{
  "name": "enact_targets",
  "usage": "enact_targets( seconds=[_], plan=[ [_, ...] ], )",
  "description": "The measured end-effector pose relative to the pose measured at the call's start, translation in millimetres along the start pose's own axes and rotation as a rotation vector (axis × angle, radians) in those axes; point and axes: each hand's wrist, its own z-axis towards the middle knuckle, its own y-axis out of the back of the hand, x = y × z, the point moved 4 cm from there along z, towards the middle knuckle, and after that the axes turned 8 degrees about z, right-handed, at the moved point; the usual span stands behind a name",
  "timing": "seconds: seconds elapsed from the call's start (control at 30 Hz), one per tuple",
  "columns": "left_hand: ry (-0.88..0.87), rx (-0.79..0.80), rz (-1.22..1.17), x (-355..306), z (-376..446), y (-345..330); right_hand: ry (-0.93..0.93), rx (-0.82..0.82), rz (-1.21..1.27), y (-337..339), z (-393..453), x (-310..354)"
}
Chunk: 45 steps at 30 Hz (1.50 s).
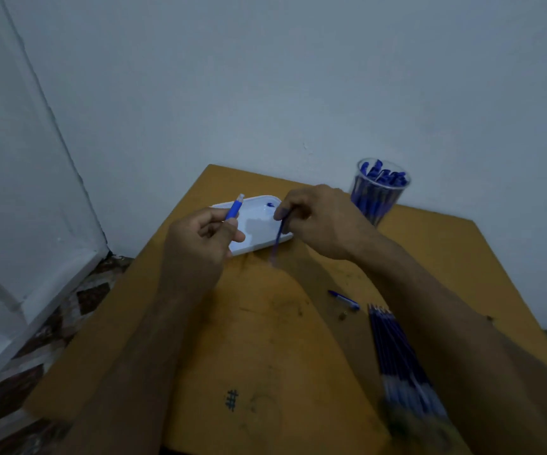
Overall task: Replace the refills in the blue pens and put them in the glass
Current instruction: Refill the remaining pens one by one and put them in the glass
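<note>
Now the left hand [200, 238] curls its fingers round a blue pen [234, 210], whose open end pokes up toward one o'clock, over the near-left rim of a white tray [259, 224] at the table's twelve o'clock. The right hand [318, 221] pinches a thin blue refill [278, 236] between thumb and fingertips; its long axis runs almost straight down toward six o'clock, the lower end hanging just over the tray's near edge. Pen and refill are apart, not yet lined up.

That refill looks light, thin and somewhat bendy, so I judge it best held near the end that leads into the pen, to keep it from bowing. The pen is stiffer and smooth, likely a little slippery; a grip round its middle should steady it.

At two o'clock stands the glass [379, 192], already holding many blue pens upright. A bundle of spare refills [397, 349] lies at four o'clock, its points toward twelve, with a loose pen part [343, 299] and a small brown bit [342, 316] beside it on the table [265, 339].
</note>
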Motion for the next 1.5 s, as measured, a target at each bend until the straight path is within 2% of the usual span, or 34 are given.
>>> enact_targets(
  seconds=[0.2,0.3,0.4,0.53,0.67,0.8,1.27,1.5],
  plan=[
    [-0.033,0.200,-0.017,-22,-27,-49,-0.066,-0.285,0.154,24,-60,-44],
    [-0.081,0.300,-0.012,-32,-40,-68,-0.138,-0.386,0.313,26,-86,-68],
    [-0.103,0.338,0.013,-36,-47,-81,-0.201,-0.465,0.501,24,-107,-83],
    [-0.103,0.402,0.049,-39,-54,-96,-0.253,-0.541,0.868,20,-125,-89],
    [-0.109,0.460,0.021,-42,-61,-104,-0.247,-0.575,1.041,19,-129,-87],
    [-0.104,0.488,0.030,-40,-65,-110,-0.247,-0.578,1.082,19,-128,-87],
    [-0.138,0.502,0.108,-38,-68,-115,-0.199,-0.576,0.997,20,-133,-84],
    [-0.173,0.518,0.139,-40,-68,-115,-0.210,-0.525,0.969,21,-133,-88]
  ],
)
